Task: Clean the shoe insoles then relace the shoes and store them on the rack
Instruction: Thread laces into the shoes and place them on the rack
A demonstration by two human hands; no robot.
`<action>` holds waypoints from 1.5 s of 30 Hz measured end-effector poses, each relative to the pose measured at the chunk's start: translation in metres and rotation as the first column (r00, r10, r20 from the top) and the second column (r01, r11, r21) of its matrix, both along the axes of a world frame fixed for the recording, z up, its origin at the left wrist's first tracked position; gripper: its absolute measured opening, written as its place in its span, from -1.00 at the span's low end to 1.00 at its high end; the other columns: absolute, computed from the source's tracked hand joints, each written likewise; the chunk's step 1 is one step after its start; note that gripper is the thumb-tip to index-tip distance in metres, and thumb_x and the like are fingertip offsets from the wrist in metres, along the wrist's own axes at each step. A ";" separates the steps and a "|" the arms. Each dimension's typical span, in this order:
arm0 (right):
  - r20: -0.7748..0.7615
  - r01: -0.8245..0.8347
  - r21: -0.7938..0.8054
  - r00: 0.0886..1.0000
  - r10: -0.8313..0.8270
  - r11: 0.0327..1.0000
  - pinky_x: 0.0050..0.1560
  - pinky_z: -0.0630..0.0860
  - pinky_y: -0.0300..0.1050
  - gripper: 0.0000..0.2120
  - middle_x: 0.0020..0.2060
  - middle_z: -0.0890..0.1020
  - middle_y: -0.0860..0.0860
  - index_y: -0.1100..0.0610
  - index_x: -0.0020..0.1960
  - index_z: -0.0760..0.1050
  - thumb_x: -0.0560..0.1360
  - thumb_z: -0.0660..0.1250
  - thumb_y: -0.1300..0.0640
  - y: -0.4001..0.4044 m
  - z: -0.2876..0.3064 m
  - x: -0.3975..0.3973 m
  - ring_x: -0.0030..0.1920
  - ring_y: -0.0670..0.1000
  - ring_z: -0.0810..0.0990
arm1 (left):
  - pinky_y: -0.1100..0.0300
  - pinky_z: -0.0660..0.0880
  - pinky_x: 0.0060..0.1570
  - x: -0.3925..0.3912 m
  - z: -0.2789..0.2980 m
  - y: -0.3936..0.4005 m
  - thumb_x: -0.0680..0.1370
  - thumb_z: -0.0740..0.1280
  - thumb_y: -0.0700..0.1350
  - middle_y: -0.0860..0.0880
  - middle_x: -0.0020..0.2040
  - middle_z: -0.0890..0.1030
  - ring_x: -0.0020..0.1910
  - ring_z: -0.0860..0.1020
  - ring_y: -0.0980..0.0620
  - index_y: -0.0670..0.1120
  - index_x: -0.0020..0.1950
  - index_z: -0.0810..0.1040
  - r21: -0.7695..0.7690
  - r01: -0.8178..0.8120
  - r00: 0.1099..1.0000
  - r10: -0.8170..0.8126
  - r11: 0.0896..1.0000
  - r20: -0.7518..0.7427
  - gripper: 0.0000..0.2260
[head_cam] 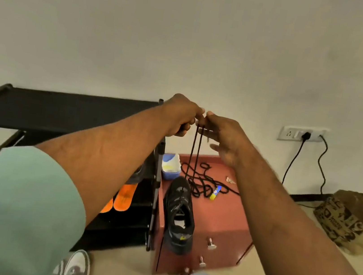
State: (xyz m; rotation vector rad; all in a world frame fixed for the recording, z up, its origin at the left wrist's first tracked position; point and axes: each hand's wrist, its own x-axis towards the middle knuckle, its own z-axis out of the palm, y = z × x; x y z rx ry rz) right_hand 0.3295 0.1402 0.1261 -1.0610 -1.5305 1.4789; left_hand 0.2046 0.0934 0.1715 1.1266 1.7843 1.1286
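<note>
Rack (62, 105) far left, orange insoles (119, 198) on a lower shelf. Left hand (180, 116) and right hand (221, 134) raised, fingertips meeting, each pinching an end of the lace (194, 153) pulled straight up from the shoe (179, 214). Shoe sits on red cabinet (223, 214) just beside rack. Second lace (202, 180) lies loose behind it, glue stick (215, 193) next to that.

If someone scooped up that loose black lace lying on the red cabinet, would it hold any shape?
Probably not. The loose black lace lies in slack tangled loops on the red cabinet, so it likely flops and dangles. Its loops might snag the glue stick lying against them.
</note>
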 end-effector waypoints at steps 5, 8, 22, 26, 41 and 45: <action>-0.104 -0.020 0.092 0.994 0.030 0.996 0.16 0.37 0.06 -0.82 -0.01 0.69 0.01 0.09 -0.07 0.62 0.55 0.24 0.11 -0.018 0.024 -0.004 0.07 -0.01 0.63 | 0.27 0.27 -0.50 0.003 0.034 -0.015 0.57 0.38 -0.20 -0.13 -0.31 0.47 -0.49 0.34 0.03 -0.28 -0.03 0.58 0.147 -0.025 0.980 0.053 0.989 -0.192 -0.86; -0.163 0.043 0.220 0.987 -0.007 0.975 0.00 0.49 -0.08 -0.86 -0.11 0.70 0.07 0.13 -0.11 0.63 0.47 0.35 0.32 -0.025 0.023 -0.003 -0.04 0.05 0.65 | 0.27 0.32 -0.52 0.002 0.041 -0.026 0.56 0.39 -0.18 -0.12 -0.34 0.53 -0.48 0.43 0.00 -0.31 -0.05 0.61 0.226 0.048 0.957 0.019 0.973 -0.288 -0.83; -0.438 0.090 0.127 0.899 -0.025 0.988 -0.09 0.58 -0.05 -0.80 -0.16 0.68 0.20 0.21 -0.01 0.58 0.41 0.41 0.41 -0.011 0.027 -0.004 -0.20 0.12 0.65 | -0.01 0.61 -0.16 -0.002 -0.040 -0.040 0.61 -0.06 0.35 -0.26 -0.05 0.69 -0.09 0.68 -0.21 -0.28 0.16 0.58 -0.177 0.215 0.890 -0.119 0.960 0.440 -0.25; -0.526 -0.058 0.010 0.849 0.055 0.998 0.01 0.61 -0.02 -0.86 -0.20 0.68 0.17 0.26 0.01 0.57 0.48 0.32 0.39 -0.026 0.012 -0.003 -0.20 0.08 0.66 | -0.16 0.48 0.10 0.004 -0.093 -0.009 0.52 -0.18 0.45 -0.19 0.31 0.57 0.29 0.52 -0.29 -0.22 0.37 0.45 -0.229 0.298 0.765 -0.089 0.927 0.637 -0.13; 0.036 0.028 -0.506 0.999 -0.012 0.862 -0.41 0.55 -0.22 -0.86 -0.43 0.63 0.06 0.22 -0.19 0.53 0.48 0.32 0.40 0.000 -0.237 0.016 -0.42 -0.02 0.57 | 0.35 0.45 -0.15 -0.010 -0.199 0.016 0.45 0.52 -0.20 -0.05 -0.01 0.59 -0.11 0.51 0.15 -0.24 -0.08 0.71 -0.017 0.375 0.849 -0.351 0.927 -0.394 -0.88; 0.070 0.033 -0.452 0.998 -0.001 0.891 -0.51 0.45 -0.27 -0.76 -0.57 0.55 -0.01 0.22 -0.34 0.50 0.46 0.28 0.43 0.032 -0.248 -0.004 -0.52 -0.05 0.53 | 0.36 0.45 0.21 -0.009 -0.251 -0.011 0.45 0.51 -0.23 0.12 0.20 0.52 0.16 0.51 0.22 -0.18 0.01 0.72 -0.017 0.558 0.747 -0.512 0.829 -0.425 -0.85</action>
